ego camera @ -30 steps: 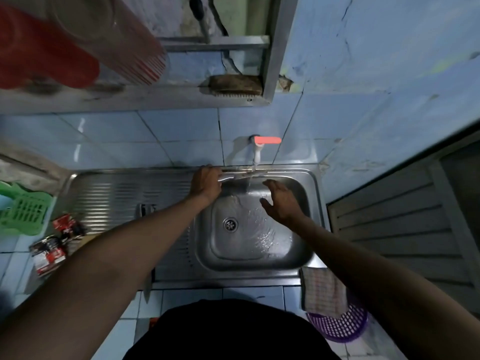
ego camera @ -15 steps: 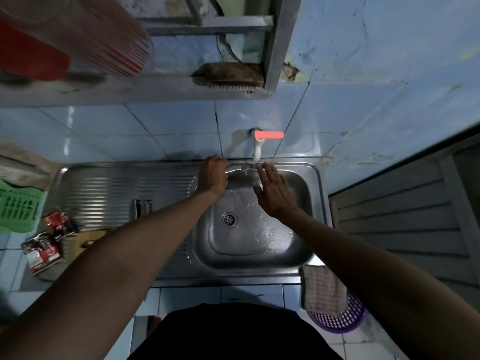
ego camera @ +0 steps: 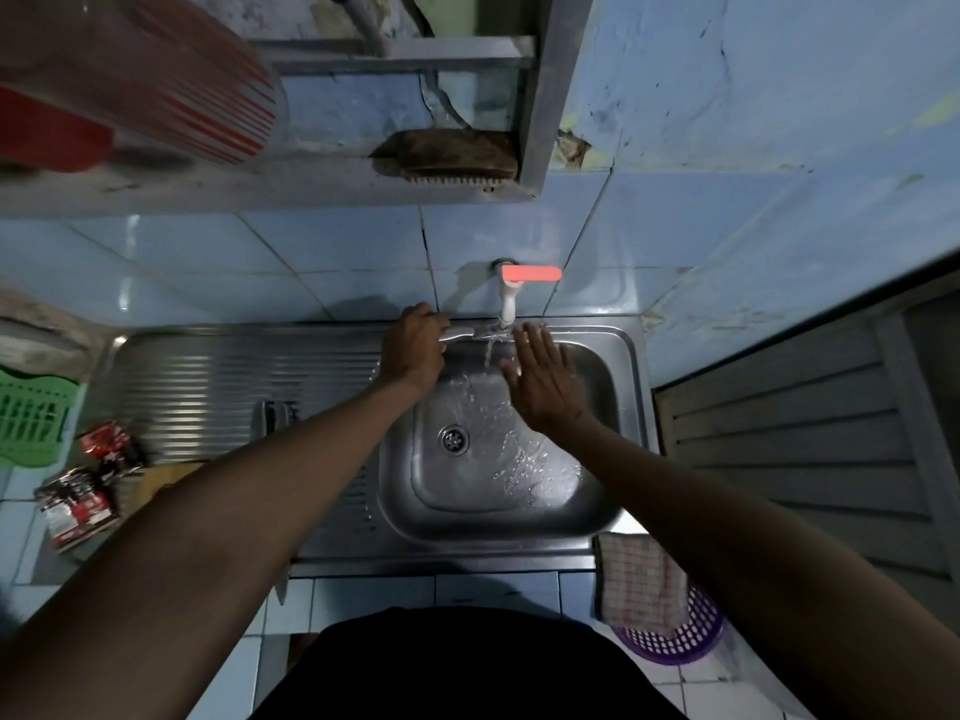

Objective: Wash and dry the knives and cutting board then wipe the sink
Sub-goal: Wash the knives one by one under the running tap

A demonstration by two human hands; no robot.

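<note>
Gripping the knife (ego camera: 462,333) by its handle in my left hand (ego camera: 413,350), I hold the blade level under the tap (ego camera: 509,298) at the back rim of the sink (ego camera: 631,407). My right hand (ego camera: 543,381) lies flat and open beside the stream, fingertips by the blade. Wet steel is thin, stiff and slick, I judge; I'd stay on the handle and rub only the flats.

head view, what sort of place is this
Most likely a small home kitchen's washing-up corner: a steel sink with a ribbed draining board, a wall tap running water, and blue wall tiles.
</note>
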